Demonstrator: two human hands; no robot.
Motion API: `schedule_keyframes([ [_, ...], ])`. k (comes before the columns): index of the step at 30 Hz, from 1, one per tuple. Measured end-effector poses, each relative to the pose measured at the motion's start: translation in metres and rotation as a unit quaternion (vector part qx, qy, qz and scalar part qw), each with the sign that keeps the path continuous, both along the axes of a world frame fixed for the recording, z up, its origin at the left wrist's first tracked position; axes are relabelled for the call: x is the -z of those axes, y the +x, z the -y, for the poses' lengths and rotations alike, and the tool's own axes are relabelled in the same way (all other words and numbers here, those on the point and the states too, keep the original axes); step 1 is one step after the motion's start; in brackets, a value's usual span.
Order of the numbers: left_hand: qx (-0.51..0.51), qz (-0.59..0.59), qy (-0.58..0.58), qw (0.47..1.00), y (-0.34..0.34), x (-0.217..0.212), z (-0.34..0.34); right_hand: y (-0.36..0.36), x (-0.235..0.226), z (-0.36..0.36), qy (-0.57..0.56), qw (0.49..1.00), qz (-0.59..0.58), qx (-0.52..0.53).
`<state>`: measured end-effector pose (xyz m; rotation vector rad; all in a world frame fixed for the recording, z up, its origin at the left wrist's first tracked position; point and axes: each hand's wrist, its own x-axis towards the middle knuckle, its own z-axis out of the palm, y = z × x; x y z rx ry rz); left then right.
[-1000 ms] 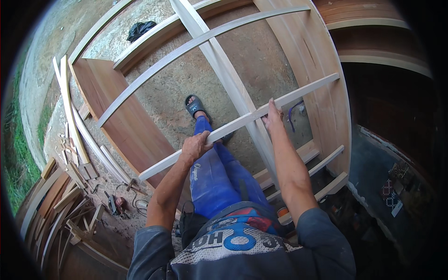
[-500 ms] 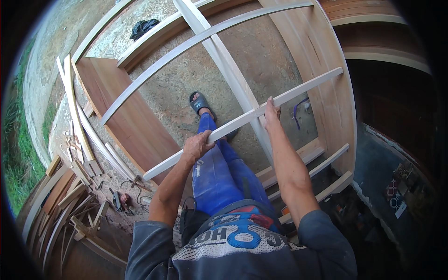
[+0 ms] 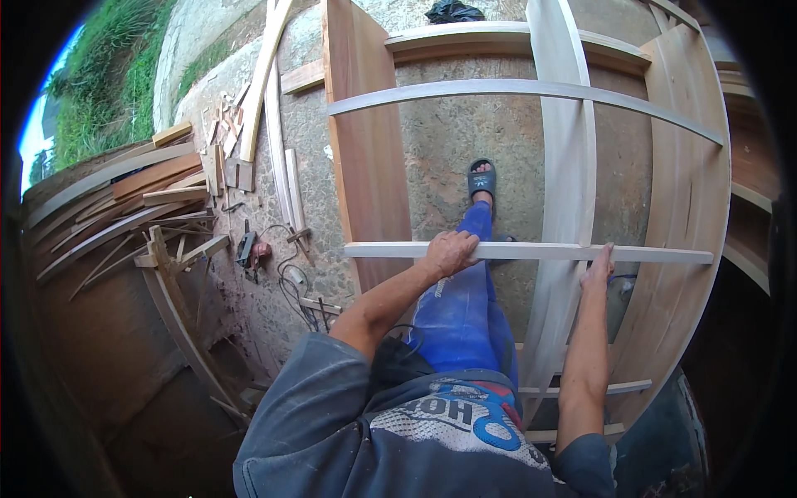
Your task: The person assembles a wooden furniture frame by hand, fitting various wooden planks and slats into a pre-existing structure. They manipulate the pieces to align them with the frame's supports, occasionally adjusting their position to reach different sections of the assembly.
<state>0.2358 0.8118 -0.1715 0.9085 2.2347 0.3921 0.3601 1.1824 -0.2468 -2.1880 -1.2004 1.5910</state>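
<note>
A pale wooden slat (image 3: 531,251) lies crosswise over a large wooden frame, passing over its left side board (image 3: 359,166), middle board (image 3: 564,166) and right side board (image 3: 672,166). My left hand (image 3: 452,252) is closed round the slat between the left and middle boards. Just right of the middle board, my right hand (image 3: 598,267) grips the same slat, with its thumb along the near side and part of the fingers hidden. Farther off, another slat (image 3: 498,87) spans the frame in parallel. I stand inside the frame, one sandalled foot (image 3: 481,181) showing ahead.
Offcuts and curved wooden pieces (image 3: 124,195) are piled at the left. Long strips (image 3: 270,108) lie on the ground beside the frame. A red and black power tool (image 3: 253,251) and a cable (image 3: 290,278) lie near them. A black plastic bag (image 3: 454,12) sits beyond the far crosspiece.
My view has turned leftward, so the frame appears straighter and farther right, and more of the wood pile shows. Both hands stay on the slat.
</note>
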Motion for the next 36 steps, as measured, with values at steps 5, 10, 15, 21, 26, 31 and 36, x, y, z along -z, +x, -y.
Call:
schedule_keyframes([
  [5, 0.003, 0.022, 0.023, 0.999, -0.002, 0.008, -0.004, 0.001, 0.0, -0.013, -0.044, 0.995, -0.075, 0.058],
  [10, 0.019, 0.033, 0.02, 0.999, -0.003, 0.01, -0.006, -0.004, -0.005, -0.01, -0.001, 0.998, -0.042, 0.038],
  [15, 0.024, 0.004, 0.039, 0.999, -0.002, 0.011, -0.015, 0.011, -0.001, -0.008, 0.053, 0.996, 0.068, -0.017],
  [21, 0.028, -0.008, 0.019, 0.999, 0.001, 0.0, -0.02, 0.007, -0.035, 0.04, 0.161, 0.958, 0.175, -0.163],
  [26, 0.036, -0.026, 0.006, 0.999, 0.003, 0.001, -0.019, -0.002, -0.065, 0.123, 0.237, 0.941, 0.143, -0.194],
  [31, 0.022, -0.039, 0.002, 0.999, 0.001, 0.004, -0.013, -0.053, -0.075, 0.191, -0.055, 0.998, -0.006, -0.002],
  [36, 0.044, -0.044, 0.087, 0.994, -0.011, -0.014, 0.001, -0.046, -0.016, 0.182, -0.078, 0.994, -0.062, 0.039],
])
